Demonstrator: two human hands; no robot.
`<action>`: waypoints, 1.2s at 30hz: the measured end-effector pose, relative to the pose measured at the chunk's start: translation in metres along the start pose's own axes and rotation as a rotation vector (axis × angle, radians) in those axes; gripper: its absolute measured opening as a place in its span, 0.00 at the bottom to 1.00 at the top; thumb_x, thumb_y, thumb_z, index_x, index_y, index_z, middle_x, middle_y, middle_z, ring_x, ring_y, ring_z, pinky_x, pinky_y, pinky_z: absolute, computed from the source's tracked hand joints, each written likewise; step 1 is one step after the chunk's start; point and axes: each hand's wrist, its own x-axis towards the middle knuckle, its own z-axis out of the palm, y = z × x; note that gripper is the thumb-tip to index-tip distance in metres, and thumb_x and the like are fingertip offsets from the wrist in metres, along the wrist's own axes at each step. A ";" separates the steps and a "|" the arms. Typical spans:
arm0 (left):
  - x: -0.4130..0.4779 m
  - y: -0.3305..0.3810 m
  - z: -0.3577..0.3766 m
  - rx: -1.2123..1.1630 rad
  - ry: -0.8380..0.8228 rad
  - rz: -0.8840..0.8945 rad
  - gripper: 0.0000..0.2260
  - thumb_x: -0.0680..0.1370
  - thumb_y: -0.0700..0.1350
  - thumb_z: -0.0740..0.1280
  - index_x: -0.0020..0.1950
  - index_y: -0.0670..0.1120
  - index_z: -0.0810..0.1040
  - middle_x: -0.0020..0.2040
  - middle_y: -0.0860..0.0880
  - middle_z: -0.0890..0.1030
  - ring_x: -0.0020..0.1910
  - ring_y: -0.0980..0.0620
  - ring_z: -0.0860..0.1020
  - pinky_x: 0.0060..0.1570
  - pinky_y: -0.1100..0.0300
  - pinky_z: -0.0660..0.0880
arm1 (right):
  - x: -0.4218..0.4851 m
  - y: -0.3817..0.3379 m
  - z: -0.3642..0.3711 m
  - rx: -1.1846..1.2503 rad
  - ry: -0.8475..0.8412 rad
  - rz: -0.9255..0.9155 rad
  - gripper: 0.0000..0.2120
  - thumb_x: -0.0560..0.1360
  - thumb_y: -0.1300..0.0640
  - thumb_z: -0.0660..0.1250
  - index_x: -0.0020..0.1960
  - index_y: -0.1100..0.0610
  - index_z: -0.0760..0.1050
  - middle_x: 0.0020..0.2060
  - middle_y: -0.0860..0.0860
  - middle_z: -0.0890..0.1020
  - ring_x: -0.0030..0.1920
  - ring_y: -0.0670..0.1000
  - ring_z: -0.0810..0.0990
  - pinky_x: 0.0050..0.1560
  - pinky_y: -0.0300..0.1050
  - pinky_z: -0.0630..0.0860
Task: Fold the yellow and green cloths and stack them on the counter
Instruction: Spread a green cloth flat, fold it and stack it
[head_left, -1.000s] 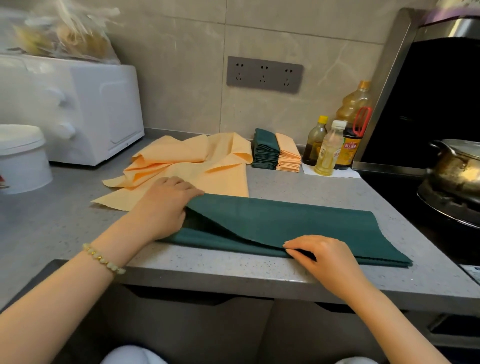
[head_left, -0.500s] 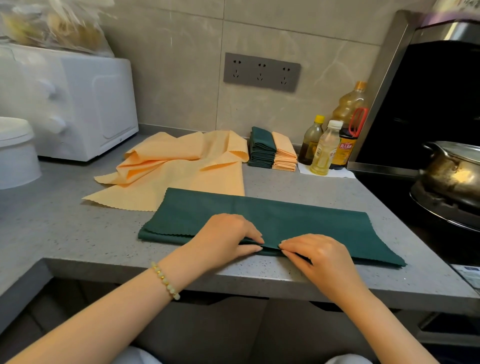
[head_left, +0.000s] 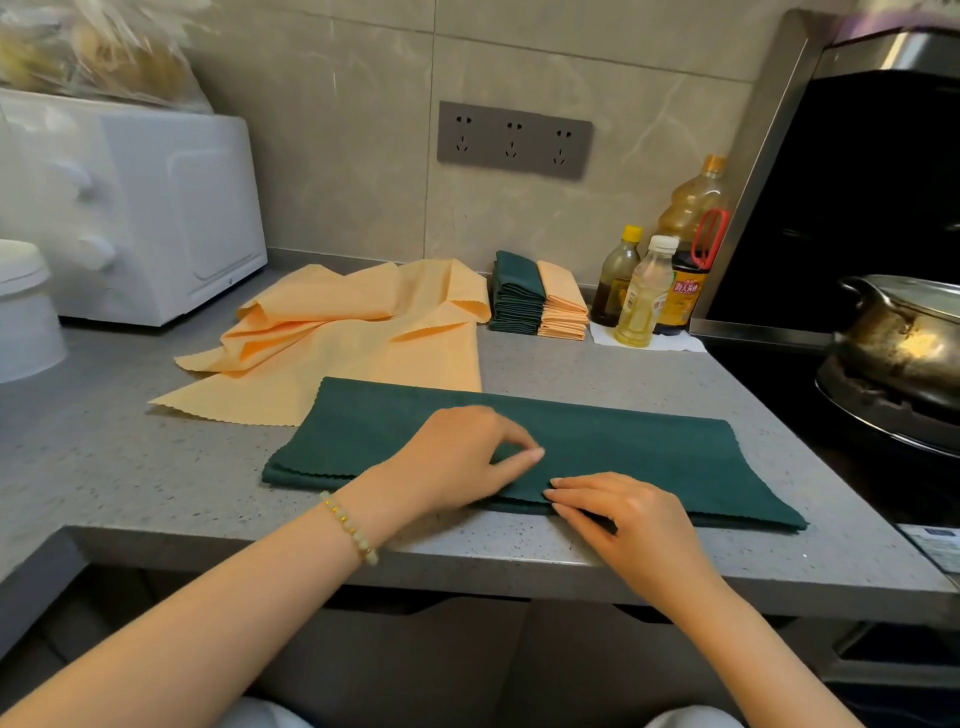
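Note:
A green cloth (head_left: 639, 447), folded into a long strip, lies across the front of the grey counter (head_left: 156, 478). My left hand (head_left: 457, 457) is over its middle, fingers curled, thumb and forefinger pinching the fabric. My right hand (head_left: 623, 514) lies beside it with straight fingers pressing the cloth's near scalloped edge. Behind the strip a yellow cloth (head_left: 363, 338) lies loose and rumpled. At the back wall stands a stack of folded green cloths (head_left: 517, 299) beside a stack of folded yellow cloths (head_left: 563, 304).
A white oven (head_left: 156, 208) and a white bucket (head_left: 21, 306) stand at the left. Three bottles (head_left: 649, 291) stand right of the stacks. A metal pot (head_left: 904, 338) sits on the stove at the right. The counter's front edge runs just below my hands.
My left hand slid from the cloth's left end to its middle, laying the top layer flat, and now pinches there. My right hand stayed on the near edge.

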 end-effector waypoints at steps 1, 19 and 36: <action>0.010 -0.001 0.001 -0.017 0.012 -0.028 0.16 0.81 0.57 0.56 0.64 0.54 0.77 0.61 0.56 0.79 0.60 0.55 0.75 0.58 0.58 0.72 | 0.000 0.000 0.000 0.005 0.001 0.009 0.13 0.74 0.45 0.60 0.47 0.45 0.84 0.46 0.38 0.84 0.47 0.37 0.81 0.45 0.31 0.76; 0.052 -0.022 0.053 0.091 -0.210 -0.287 0.23 0.84 0.51 0.44 0.79 0.49 0.47 0.79 0.51 0.46 0.78 0.50 0.42 0.74 0.48 0.40 | 0.048 0.003 0.001 0.156 -0.112 0.368 0.17 0.82 0.53 0.55 0.69 0.50 0.69 0.68 0.42 0.71 0.69 0.41 0.66 0.67 0.38 0.63; 0.052 -0.029 0.056 0.116 -0.191 -0.288 0.24 0.84 0.54 0.44 0.79 0.51 0.46 0.79 0.54 0.45 0.77 0.53 0.43 0.75 0.48 0.40 | 0.068 0.035 0.043 -0.174 -0.583 0.597 0.27 0.80 0.38 0.42 0.77 0.43 0.45 0.77 0.44 0.46 0.76 0.56 0.40 0.73 0.60 0.37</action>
